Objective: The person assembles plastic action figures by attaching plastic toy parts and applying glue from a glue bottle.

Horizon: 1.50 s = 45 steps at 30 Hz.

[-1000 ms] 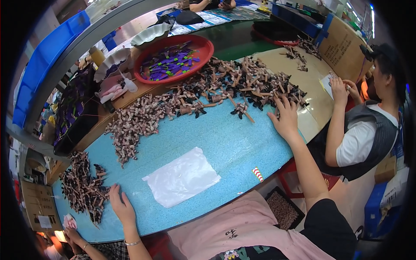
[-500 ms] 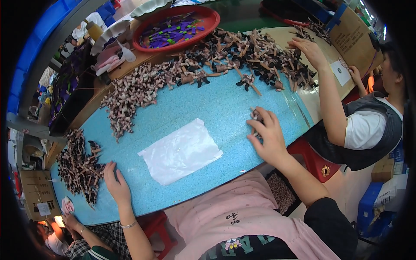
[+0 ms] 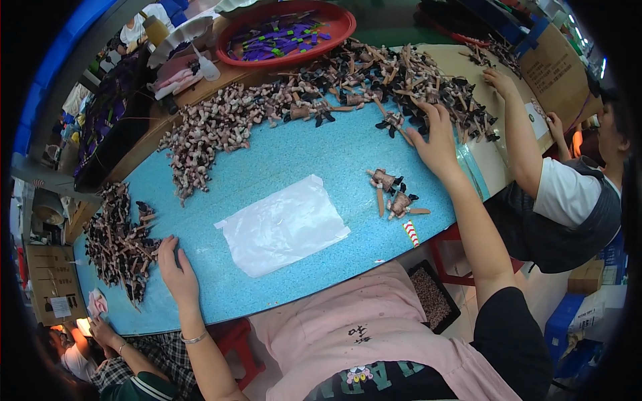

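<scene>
My left hand (image 3: 178, 275) rests on the blue foam-topped table (image 3: 267, 154), fingers stretched out, beside a pile of small brown-and-black doll-like figures (image 3: 120, 244). It holds nothing that I can see. My right hand (image 3: 438, 144) reaches to the near edge of a larger pile of such figures (image 3: 428, 87), its fingers apart; a single figure (image 3: 391, 122) lies just left of its thumb. Two figures (image 3: 400, 202) lie close together on the table, nearer to me than my right hand. In the middle a crumpled white sheet (image 3: 284, 224) lies flat.
Many small pinkish pieces (image 3: 207, 134) are heaped along the far left side. Behind them stands a red basin (image 3: 344, 33) with purple and green strips. A co-worker's hand (image 3: 501, 83) is at the right; another person's hand (image 3: 103, 331) holds something pink at lower left.
My right hand has moved away from me to the far pile, and the two figures it covered now lie exposed. The left hand stays nearly in place. The co-worker's hand at right has lowered.
</scene>
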Each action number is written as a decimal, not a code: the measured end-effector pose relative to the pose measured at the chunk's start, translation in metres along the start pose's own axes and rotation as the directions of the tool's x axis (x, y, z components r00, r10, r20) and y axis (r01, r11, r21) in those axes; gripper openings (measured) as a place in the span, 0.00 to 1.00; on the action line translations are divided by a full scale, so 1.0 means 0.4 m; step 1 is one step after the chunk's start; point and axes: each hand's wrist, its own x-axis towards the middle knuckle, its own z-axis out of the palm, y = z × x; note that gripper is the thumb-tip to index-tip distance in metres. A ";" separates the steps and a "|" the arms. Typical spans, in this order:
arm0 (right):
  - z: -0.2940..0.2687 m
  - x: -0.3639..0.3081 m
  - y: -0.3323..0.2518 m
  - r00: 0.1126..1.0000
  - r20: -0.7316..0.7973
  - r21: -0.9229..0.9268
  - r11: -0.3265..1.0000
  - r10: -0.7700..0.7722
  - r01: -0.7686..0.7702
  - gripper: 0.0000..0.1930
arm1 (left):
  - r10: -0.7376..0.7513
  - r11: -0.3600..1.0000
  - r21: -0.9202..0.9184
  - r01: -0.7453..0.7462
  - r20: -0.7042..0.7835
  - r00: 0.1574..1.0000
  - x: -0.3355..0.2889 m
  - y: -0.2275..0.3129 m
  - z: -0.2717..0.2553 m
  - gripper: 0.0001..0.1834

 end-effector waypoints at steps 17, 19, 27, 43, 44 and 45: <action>-0.156 -0.154 -0.142 0.896 0.214 0.429 0.862 -0.388 0.271 0.15 | 0.198 0.945 -0.275 -0.176 0.057 0.979 -0.011 0.346 -0.029 0.16; -0.145 -0.144 -0.162 0.859 0.248 0.448 0.839 -0.447 0.308 0.15 | 0.431 0.810 -0.497 -0.311 0.145 0.891 -0.031 0.483 0.015 0.19; -0.110 -0.061 -0.209 0.499 0.607 0.415 0.782 -0.619 0.465 0.23 | 0.476 0.796 -0.495 -0.350 0.153 0.866 -0.087 0.786 0.186 0.16; -0.125 -0.066 -0.302 0.484 0.663 0.402 0.817 -0.571 0.413 0.23 | 0.442 0.845 -0.436 -0.308 0.246 0.863 -0.131 0.689 0.094 0.18; -0.123 -0.072 -0.303 0.512 0.614 0.453 0.799 -0.601 0.395 0.22 | 0.442 0.840 -0.464 -0.281 0.285 0.850 -0.132 0.673 0.084 0.20; -0.121 -0.077 -0.308 0.538 0.560 0.509 0.774 -0.630 0.376 0.21 | 0.432 0.846 -0.463 -0.266 0.302 0.850 -0.130 0.653 0.066 0.20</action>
